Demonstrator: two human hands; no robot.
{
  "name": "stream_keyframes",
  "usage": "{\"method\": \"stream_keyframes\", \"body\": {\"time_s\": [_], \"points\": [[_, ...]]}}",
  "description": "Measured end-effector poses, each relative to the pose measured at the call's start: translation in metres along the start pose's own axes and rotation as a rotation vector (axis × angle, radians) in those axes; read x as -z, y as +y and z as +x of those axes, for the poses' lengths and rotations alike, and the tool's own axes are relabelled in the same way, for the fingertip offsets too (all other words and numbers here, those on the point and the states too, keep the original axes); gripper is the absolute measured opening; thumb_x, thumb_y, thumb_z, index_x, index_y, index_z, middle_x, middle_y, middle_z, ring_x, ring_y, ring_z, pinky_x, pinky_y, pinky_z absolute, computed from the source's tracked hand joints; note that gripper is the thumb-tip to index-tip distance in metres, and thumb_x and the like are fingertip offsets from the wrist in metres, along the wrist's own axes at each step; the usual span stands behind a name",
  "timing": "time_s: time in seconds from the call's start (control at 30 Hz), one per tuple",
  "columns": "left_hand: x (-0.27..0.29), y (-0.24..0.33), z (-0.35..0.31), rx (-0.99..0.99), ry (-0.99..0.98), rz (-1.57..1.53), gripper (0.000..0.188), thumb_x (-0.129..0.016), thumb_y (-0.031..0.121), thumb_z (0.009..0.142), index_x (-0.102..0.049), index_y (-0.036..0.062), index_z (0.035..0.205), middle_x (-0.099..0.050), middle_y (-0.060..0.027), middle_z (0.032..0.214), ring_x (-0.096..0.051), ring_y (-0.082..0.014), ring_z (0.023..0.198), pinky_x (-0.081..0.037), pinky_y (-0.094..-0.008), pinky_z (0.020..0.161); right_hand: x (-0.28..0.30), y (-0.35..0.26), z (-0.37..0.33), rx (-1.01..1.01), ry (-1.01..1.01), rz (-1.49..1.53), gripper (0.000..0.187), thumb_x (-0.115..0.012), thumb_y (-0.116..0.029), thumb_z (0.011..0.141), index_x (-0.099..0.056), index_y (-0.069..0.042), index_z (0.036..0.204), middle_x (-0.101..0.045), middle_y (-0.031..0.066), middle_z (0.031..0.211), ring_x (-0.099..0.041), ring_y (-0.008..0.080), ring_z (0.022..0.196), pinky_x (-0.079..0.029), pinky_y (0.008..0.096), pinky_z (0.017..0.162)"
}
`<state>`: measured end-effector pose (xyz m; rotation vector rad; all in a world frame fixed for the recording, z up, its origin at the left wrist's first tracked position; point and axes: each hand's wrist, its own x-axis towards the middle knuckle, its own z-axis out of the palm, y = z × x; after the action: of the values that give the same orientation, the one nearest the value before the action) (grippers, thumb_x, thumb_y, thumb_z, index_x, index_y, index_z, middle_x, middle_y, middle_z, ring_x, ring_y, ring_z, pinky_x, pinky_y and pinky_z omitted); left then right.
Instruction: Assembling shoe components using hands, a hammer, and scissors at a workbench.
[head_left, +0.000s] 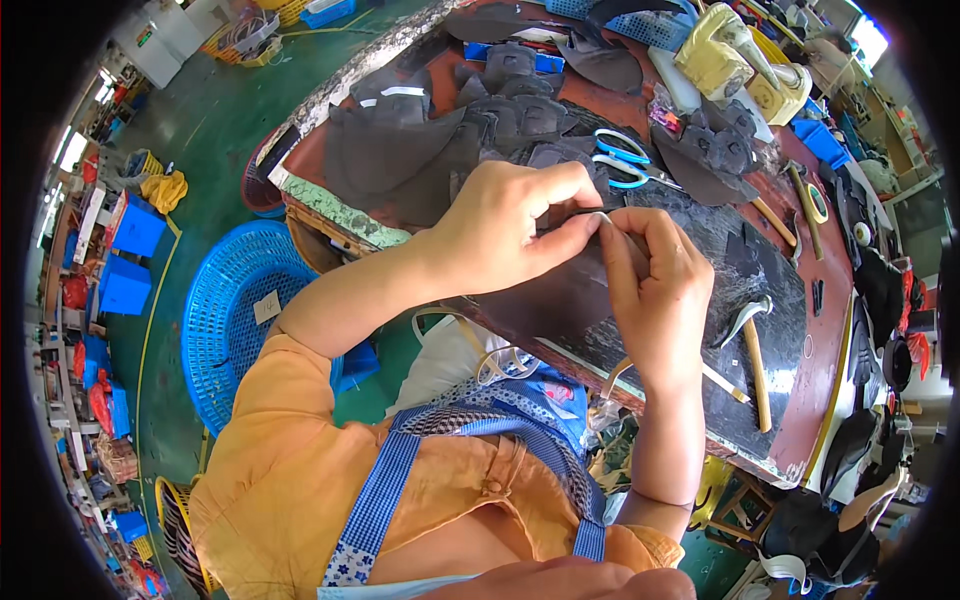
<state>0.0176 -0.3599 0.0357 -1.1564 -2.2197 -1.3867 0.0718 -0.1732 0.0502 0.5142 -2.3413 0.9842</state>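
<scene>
Above the near edge of the workbench, my left hand (515, 220) and my right hand (660, 285) meet with thumbs and fingers pinched together. A thin dark piece with a pale edge (597, 215) shows between the fingertips; most of it is covered, so its kind is unclear. Below the hands spreads a dark brown sheet (555, 300). Scissors with blue handles (622, 160) lie just beyond my fingers. Flat black cut pieces (390, 150) are heaped on the far left of the bench, and more black pieces (710, 150) lie farther right.
A hammer with a wooden handle (757, 375) rests on the black board (770, 290) at right. More wooden-handled tools (775, 220) lie beyond it. Cream containers (715, 55) stand at the back. A blue plastic basket (205, 340) sits left, and another person (850, 530) is at lower right.
</scene>
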Motion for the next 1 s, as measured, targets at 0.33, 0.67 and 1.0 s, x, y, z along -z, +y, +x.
{"method": "stream_keyframes", "body": {"time_s": [0.33,0.67,1.0], "points": [[0.017,0.008,-0.016,0.106,0.054,-0.105,0.006,-0.063,0.003,0.096,-0.059,0.0003,0.098,-0.063,-0.0026,0.075,-0.054,-0.0035,0.063,-0.041,-0.0224,0.056,0.014,0.018,-0.015,-0.205,0.107,-0.212,0.039,-0.087,-0.022,0.080,-0.067,0.001,0.104,-0.071,0.0064,0.087,-0.042,0.0090,0.057,-0.039,0.0269,0.053],[0.018,0.006,-0.037,0.155,-0.112,-0.146,0.022,-0.073,0.013,0.087,-0.054,0.0026,0.088,-0.075,-0.0138,0.088,-0.061,-0.0094,0.063,-0.047,-0.0237,0.062,0.001,0.006,-0.010,0.052,-0.012,-0.177,0.021,-0.081,-0.011,0.075,-0.065,-0.004,0.085,-0.056,0.0185,0.140,-0.055,0.0370,0.123,-0.042,0.0460,0.102],[0.072,-0.102,0.003,-0.114,0.158,0.804,0.047,-0.083,0.032,0.077,-0.069,0.0143,0.119,-0.067,-0.0042,0.120,-0.058,-0.0297,0.114,-0.046,-0.0450,0.099,0.023,0.034,-0.026,-0.222,0.120,0.895,0.010,-0.062,-0.008,0.093,-0.056,-0.005,0.085,-0.065,0.0248,0.126,-0.067,0.0225,0.101,-0.051,0.0347,0.089]]}}
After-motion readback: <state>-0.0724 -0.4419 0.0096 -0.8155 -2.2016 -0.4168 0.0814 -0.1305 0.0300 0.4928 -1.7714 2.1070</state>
